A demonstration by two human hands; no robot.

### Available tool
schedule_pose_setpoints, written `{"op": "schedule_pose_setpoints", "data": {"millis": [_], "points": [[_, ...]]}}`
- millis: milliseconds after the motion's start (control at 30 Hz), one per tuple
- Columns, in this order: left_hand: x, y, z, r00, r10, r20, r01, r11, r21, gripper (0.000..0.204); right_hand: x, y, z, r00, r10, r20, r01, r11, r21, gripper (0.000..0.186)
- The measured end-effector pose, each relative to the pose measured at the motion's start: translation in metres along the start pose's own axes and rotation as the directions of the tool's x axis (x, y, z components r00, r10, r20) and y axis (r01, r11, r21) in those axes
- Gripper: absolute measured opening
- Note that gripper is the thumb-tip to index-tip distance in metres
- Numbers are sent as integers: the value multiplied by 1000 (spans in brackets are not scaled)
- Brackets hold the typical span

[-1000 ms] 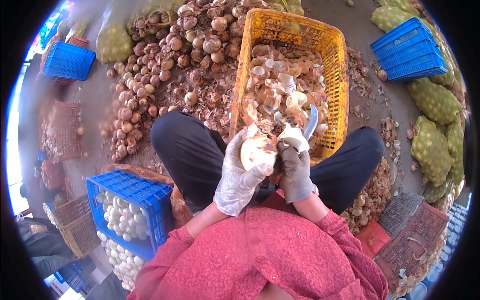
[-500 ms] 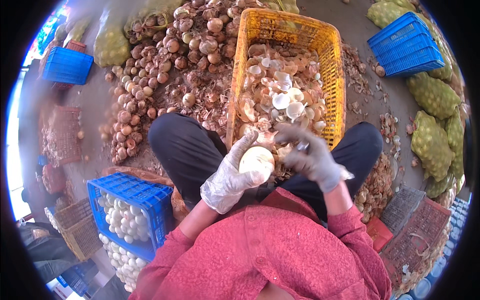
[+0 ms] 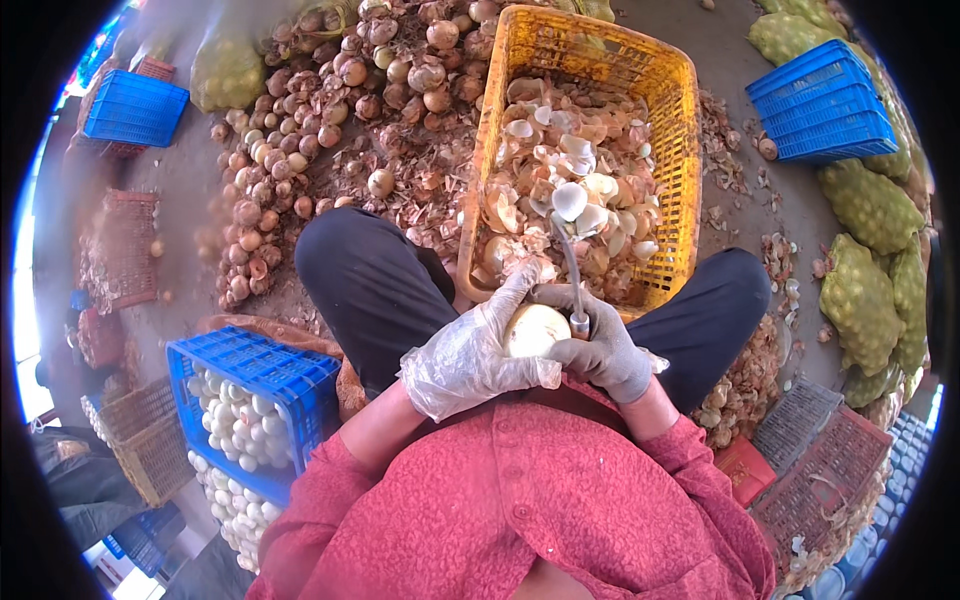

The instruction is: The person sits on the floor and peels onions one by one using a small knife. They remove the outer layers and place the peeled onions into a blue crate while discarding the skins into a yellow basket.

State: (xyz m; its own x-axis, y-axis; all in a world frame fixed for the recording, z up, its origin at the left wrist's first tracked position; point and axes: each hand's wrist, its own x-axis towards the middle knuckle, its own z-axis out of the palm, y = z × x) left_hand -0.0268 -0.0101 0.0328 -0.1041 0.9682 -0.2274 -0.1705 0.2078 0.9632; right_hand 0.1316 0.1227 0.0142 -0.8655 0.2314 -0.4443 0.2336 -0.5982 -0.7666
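Note:
A pale, partly peeled onion (image 3: 535,331) sits in my left hand (image 3: 470,345), which is closed around it in a thin clear plastic glove. My right hand (image 3: 610,350), in a grey glove, presses against the onion's right side. That hand grips a slim curved metal knife (image 3: 571,262), its bent end pointing away from me over the crate; the handle is mostly hidden by the fingers. Just beyond both hands, between my knees, stands a yellow plastic crate (image 3: 682,150) with onion skins (image 3: 575,165) piled inside.
Unpeeled onions (image 3: 270,190) heap on the floor at far left. A blue crate of peeled white onions (image 3: 255,350) stands by my left side. Another blue crate (image 3: 820,100) and green mesh sacks (image 3: 865,290) line the right. Loose skins (image 3: 750,385) lie beside my right knee.
My right hand has come in from the right and now touches the onion, with the knife showing clearly. My left hand still holds the onion, slightly lower and further right.

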Motion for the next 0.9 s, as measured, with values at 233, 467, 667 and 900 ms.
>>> {"op": "schedule_pose_setpoints", "data": {"millis": [233,467,667,900], "points": [[2,9,-10,975,-67,212,68,998,1,97,-7,10,15,980,-10,-197,40,988,146,33],[14,-25,7,950,-170,-261,-20,802,-597,83,16,16,28,795,-331,-509,378,926,-12,27],[11,-14,17,928,-291,-234,17,661,-751,76,11,19,17,832,-476,-287,384,865,-322,49],[-7,-2,12,956,-247,-156,110,799,-591,92,7,9,6,891,-423,-164,333,856,-395,35]]}}
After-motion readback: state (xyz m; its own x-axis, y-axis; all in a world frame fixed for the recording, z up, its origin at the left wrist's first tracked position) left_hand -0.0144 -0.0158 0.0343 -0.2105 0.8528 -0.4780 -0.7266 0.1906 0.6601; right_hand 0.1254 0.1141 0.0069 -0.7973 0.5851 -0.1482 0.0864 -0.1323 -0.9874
